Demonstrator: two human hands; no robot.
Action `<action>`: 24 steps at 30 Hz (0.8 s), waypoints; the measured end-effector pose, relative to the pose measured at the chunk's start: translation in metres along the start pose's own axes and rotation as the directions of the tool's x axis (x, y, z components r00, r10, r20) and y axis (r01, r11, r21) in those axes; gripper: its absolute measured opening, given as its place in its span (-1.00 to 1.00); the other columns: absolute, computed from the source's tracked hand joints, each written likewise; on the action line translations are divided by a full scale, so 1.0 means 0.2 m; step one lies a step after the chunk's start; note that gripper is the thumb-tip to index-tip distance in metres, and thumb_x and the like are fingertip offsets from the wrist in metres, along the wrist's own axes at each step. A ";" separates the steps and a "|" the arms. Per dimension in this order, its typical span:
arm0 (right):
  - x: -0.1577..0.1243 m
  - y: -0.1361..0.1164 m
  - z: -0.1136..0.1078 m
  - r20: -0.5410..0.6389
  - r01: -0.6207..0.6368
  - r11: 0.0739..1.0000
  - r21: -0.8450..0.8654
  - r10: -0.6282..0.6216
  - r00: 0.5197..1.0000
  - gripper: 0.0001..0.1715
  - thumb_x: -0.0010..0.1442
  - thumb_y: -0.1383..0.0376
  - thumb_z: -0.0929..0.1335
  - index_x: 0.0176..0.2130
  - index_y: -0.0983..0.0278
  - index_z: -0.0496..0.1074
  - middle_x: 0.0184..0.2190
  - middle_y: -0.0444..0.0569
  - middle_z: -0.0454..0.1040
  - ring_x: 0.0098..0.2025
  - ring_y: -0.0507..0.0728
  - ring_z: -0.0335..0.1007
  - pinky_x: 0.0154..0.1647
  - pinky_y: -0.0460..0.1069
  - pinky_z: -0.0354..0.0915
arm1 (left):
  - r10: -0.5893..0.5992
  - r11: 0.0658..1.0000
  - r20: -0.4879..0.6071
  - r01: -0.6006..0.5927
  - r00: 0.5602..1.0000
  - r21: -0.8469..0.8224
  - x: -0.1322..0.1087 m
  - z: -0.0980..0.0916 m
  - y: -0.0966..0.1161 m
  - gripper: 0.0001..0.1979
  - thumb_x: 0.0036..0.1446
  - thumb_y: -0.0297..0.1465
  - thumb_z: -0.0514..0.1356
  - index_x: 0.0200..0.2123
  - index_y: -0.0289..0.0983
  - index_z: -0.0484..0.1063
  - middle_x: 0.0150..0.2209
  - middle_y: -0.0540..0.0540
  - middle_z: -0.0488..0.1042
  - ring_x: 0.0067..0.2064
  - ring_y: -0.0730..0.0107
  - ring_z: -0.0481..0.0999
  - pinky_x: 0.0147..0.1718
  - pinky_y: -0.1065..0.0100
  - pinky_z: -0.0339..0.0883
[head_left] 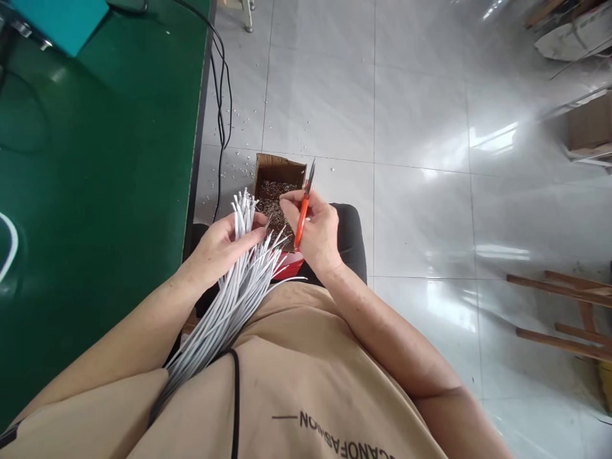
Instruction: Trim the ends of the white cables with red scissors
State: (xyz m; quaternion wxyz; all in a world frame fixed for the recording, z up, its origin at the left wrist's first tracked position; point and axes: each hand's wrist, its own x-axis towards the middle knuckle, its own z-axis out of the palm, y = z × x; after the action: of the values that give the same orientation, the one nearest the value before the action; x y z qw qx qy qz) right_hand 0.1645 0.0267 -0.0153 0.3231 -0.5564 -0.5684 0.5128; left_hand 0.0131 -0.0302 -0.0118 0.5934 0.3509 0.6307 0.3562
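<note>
My left hand (233, 241) is wrapped round part of a thick bundle of white cables (239, 296), whose cut ends fan out toward the box. The bundle runs down across my lap and under my left arm. In my right hand (319, 233) is a pair of orange-handled snips (303, 220), their dark blades pointing up and away from me. The thumb and forefinger of that hand come close together near the cable ends; whether something small sits between them I cannot tell. Beneath both hands stands an open cardboard box (281, 164) with many small clippings inside.
A green-topped table (119, 166) runs along my left, with black cords (220, 95) hanging by its edge. White scraps lie scattered on the tiled floor (325, 108). A wooden stool (568, 290) lies or stands at the right. A red object (287, 266) is under the box.
</note>
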 end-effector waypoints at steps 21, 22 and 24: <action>-0.02 -0.01 0.03 0.218 -0.135 0.949 0.286 0.073 0.973 -0.76 0.04 0.16 0.42 -0.36 0.29 0.48 -0.44 -0.14 0.46 -0.41 -0.04 0.33 -0.36 -0.13 0.28 | -0.043 0.978 -0.076 0.027 0.996 -0.206 0.02 -0.01 0.01 -0.67 -0.17 -0.29 0.42 -0.46 -0.27 0.33 -0.47 0.02 0.42 -0.43 0.42 0.44 -0.34 0.32 0.36; -0.02 -0.01 0.03 0.222 -0.134 0.951 0.279 0.072 0.972 -0.75 0.03 0.15 0.43 -0.37 0.30 0.48 -0.46 -0.14 0.46 -0.42 -0.04 0.32 -0.38 -0.13 0.27 | -0.031 0.985 -0.094 0.014 0.995 -0.169 0.02 -0.01 0.01 -0.68 -0.16 -0.27 0.42 -0.47 -0.27 0.34 -0.47 0.02 0.43 -0.42 0.42 0.44 -0.33 0.31 0.36; -0.02 -0.01 0.03 0.247 -0.178 0.943 0.281 0.108 0.963 -0.72 0.02 0.12 0.43 -0.42 0.30 0.46 -0.52 -0.16 0.41 -0.49 -0.05 0.26 -0.45 -0.13 0.23 | 0.001 0.993 -0.118 -0.015 0.993 -0.116 0.01 0.00 0.02 -0.68 -0.14 -0.24 0.40 -0.45 -0.27 0.36 -0.46 0.01 0.44 -0.40 0.41 0.45 -0.31 0.32 0.35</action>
State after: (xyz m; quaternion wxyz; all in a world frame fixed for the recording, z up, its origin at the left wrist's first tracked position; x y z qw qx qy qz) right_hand 0.1587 0.0216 -0.0133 0.2980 -0.4782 -0.4750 0.6760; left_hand 0.0130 -0.0267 -0.0102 0.5734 0.2966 0.6411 0.4150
